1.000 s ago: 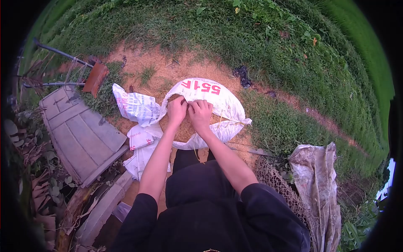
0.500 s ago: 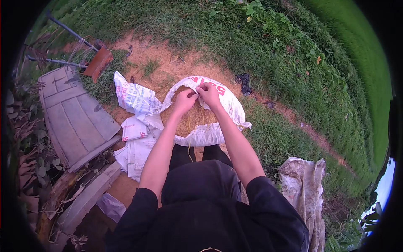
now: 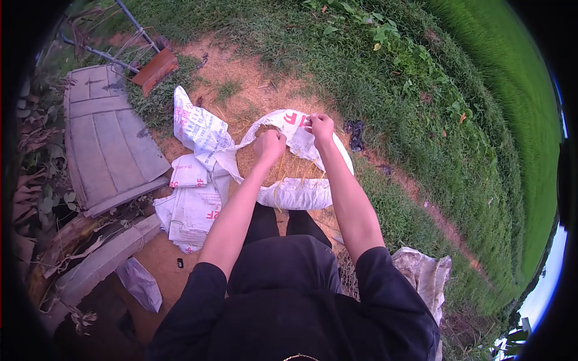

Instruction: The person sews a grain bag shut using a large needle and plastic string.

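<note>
A white woven sack (image 3: 296, 191) with red print stands open before my legs, full of loose golden-brown grain or husks (image 3: 256, 165) with some straw strands on top. At its far right rim, my right hand (image 3: 321, 128) pinches the sack's edge, and a white flap of the sack hangs inward below it. My left hand (image 3: 269, 145) is closed over the grain by the far left part of the rim. Whatever its fingers hold is hidden.
Other white printed sacks (image 3: 201, 129) lie left of the full one, some folded (image 3: 192, 210). Farther left are a grey panel (image 3: 111, 144), a rusty-plated hand cart (image 3: 155, 71) and a concrete beam (image 3: 108, 259). A dirty crumpled sack (image 3: 421, 271) lies right, with grass beyond.
My hands, close together at the far rim before, are now apart: the right has moved right with the sack's edge. A flap of the sack now covers part of the grain.
</note>
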A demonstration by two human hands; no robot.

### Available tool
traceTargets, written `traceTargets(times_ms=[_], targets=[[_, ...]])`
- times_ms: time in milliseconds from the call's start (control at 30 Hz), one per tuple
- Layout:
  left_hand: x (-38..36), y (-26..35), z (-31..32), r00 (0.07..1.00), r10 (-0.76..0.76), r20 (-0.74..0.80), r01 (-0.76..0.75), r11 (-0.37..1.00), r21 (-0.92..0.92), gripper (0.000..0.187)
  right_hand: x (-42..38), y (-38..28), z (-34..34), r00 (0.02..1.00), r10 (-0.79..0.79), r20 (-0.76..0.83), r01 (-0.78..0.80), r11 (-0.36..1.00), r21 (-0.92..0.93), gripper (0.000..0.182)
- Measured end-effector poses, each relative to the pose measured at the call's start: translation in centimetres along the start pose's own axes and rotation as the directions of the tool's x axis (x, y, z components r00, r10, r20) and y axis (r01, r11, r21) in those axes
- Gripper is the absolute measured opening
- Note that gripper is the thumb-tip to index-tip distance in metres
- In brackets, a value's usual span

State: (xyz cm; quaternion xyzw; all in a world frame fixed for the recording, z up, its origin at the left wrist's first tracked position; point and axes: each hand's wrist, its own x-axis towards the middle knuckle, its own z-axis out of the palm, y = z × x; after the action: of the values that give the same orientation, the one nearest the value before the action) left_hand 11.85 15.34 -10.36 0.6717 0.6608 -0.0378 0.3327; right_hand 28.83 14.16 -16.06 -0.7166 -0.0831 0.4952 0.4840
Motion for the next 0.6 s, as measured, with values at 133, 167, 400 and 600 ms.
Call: traceTargets(times_ms=[133,167,400,600], targets=[[-0.7,-0.4,-0.2,1.0,-0.016,0.025,0.017,0.999,-0.034,0.033,1.6,-0.7,-0.3,0.998,-0.053,-0.046,0.055,0.998,0.043,0.019],[-0.7,-0.6,-0.3,1.0,-0.011,0.025,0.012,0.999,-0.041,0.032,1.9,-0.7,-0.1,0.997,-0.062,-0.056,0.064,0.997,0.048,0.019],[-0.4,-0.4,-0.1,0.999,-0.011,0.038,0.015,0.995,-0.094,0.031,3.6,-2.7,-0.1,0.991,-0.094,-0.094,0.097,0.995,0.031,0.017],[-1.1,-0.2,-0.1,0.999,0.032,0.022,-0.029,0.992,-0.12,0.029,1.2,-3.7,0.4,0.968,-0.252,-0.005,0.251,0.966,0.063,0.021]])
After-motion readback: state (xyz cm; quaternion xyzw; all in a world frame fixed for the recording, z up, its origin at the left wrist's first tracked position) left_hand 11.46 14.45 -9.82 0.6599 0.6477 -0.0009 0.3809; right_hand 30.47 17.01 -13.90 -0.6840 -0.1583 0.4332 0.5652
